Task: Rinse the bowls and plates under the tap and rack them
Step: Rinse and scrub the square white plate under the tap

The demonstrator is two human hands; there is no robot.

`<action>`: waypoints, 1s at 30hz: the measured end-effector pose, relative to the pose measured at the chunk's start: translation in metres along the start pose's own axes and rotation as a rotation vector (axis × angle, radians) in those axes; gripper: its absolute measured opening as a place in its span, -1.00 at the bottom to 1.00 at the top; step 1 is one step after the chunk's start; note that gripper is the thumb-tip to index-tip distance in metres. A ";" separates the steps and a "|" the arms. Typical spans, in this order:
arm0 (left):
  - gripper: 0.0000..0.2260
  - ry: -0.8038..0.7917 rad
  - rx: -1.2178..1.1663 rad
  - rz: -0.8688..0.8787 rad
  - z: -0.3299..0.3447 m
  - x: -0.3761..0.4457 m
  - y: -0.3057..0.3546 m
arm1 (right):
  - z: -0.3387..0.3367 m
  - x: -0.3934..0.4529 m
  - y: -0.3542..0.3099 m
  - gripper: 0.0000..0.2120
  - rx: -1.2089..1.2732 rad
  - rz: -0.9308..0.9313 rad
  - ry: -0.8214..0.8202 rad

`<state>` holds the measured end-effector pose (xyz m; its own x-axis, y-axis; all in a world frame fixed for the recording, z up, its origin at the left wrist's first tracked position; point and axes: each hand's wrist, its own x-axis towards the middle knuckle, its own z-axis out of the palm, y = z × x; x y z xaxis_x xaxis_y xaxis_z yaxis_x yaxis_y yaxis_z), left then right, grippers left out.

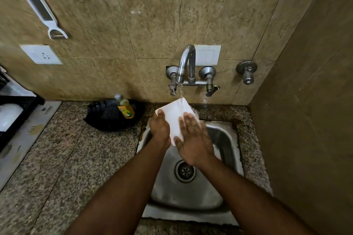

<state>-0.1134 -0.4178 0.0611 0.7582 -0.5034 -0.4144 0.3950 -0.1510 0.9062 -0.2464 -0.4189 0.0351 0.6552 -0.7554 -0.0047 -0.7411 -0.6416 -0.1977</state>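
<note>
Sink (225, 139): sat at 6 o'clock, catching the runoff.
Left hand (160, 129): gripped the white plate's (174, 114) left edge, keeping it tilted into the stream.
Right hand (193, 139): lay flat-fingered on the plate's face, likely rubbing it clean.
Tap (186, 63): at 12 o'clock, ran water onto the plate's upper corner.
Rack (15, 118): waited at 9 o'clock on the table (76, 158) (one white dish already in it).

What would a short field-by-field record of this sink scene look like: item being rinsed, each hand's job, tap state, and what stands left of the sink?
item: white square plate, tilted under the stream
left hand: grips the plate's left edge
right hand: fingers flat on the plate's face
tap: curved steel tap, running
below: steel sink
left of sink: yellow dish-soap bottle in a black pan
</note>
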 end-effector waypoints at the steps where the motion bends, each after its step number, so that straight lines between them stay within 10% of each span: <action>1: -0.75 0.000 0.000 0.023 0.003 -0.001 0.000 | -0.002 0.002 0.001 -0.35 0.021 0.094 0.005; 7: -0.71 -0.018 0.051 0.098 0.003 -0.007 0.011 | -0.020 0.038 0.006 -0.25 0.274 0.298 -0.033; 14: -0.74 -0.176 0.163 -0.012 -0.015 -0.002 0.013 | -0.048 0.035 0.015 -0.80 1.225 0.581 -0.066; 20: -0.51 -0.415 0.398 -0.194 -0.005 -0.019 -0.008 | -0.048 0.018 0.001 -0.73 0.692 0.474 0.152; 25: -0.19 -0.443 0.005 -0.404 0.002 -0.021 0.001 | -0.054 -0.018 -0.010 -0.42 0.036 0.127 0.024; 30: -0.37 -0.416 -0.306 -0.446 -0.001 -0.023 0.012 | -0.043 -0.036 -0.018 -0.29 -0.123 0.092 -0.044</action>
<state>-0.1261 -0.4068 0.0814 0.2505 -0.7433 -0.6203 0.7985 -0.2036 0.5664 -0.2635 -0.3860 0.0809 0.5877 -0.8068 -0.0610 -0.8088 -0.5837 -0.0724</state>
